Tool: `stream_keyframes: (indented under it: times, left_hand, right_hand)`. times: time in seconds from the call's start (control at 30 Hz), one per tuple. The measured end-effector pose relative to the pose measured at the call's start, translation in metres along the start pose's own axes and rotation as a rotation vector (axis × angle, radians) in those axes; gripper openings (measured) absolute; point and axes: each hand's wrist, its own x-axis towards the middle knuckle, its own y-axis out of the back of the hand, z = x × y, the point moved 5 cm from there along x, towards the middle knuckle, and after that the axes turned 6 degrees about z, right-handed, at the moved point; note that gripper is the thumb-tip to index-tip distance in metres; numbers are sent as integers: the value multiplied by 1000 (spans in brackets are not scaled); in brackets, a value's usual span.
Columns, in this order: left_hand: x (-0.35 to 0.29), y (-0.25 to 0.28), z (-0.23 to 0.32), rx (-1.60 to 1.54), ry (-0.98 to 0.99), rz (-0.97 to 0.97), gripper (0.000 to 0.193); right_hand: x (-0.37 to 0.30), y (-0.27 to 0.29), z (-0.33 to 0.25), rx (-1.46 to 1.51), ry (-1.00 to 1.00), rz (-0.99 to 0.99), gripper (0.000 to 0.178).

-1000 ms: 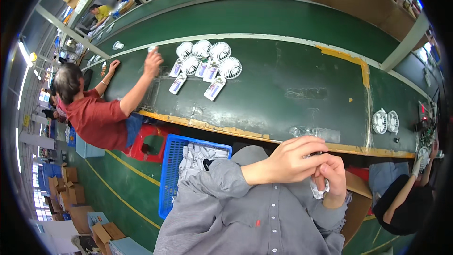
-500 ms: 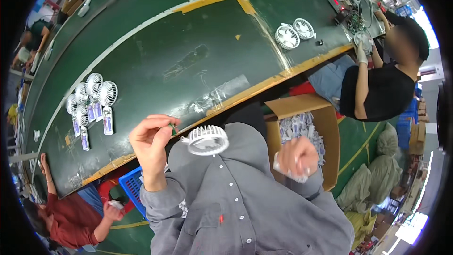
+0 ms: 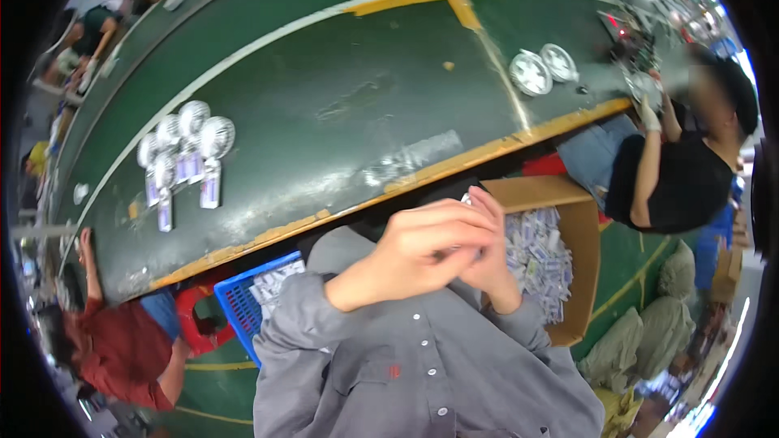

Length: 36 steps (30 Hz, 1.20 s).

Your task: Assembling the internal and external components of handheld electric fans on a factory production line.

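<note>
My left hand (image 3: 410, 247) reaches across in front of my grey shirt, its fingers curled against those of my right hand (image 3: 493, 268). Both are closed together above the near side of an open carton. A small pale, shiny bit (image 3: 468, 197) shows at the fingertips, blurred. My fingers hide the rest of what they hold, and the fan head with its wires cannot be seen. Several white handheld fans (image 3: 217, 138) with purple-labelled handles lie in a group at the left of the green table (image 3: 324, 154).
The carton (image 3: 580, 268) at my right holds many small white-and-purple pieces. A blue basket (image 3: 239, 316) with similar pieces stands at my left. Two white fan heads (image 3: 531, 75) lie far right, near a co-worker (image 3: 673, 162). Another person (image 3: 122, 353) sits at left.
My left hand has swung right to meet my right hand, which has risen slightly. The white fan head and green board that hung from my left hand are now out of sight. The view has shifted.
</note>
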Motion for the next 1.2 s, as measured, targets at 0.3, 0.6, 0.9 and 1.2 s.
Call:
stream_keyframes:
  times: [0.3, 0.6, 0.9, 1.2]
  left_hand:
    - [-36, 182, -41, 963, 85, 420, 61]
    - [-77, 309, -106, 1621, 542, 474, 99]
    - [-35, 296, -128, 1526, 583, 430, 88]
    - [-34, 300, -124, 1295, 545, 336, 78]
  right_hand:
    - [79, 53, 123, 147, -312, 446, 77]
    - [172, 98, 246, -562, -68, 599, 42]
    - [141, 104, 242, -631, -60, 540, 34]
    - [152, 118, 270, 168, -518, 713, 39]
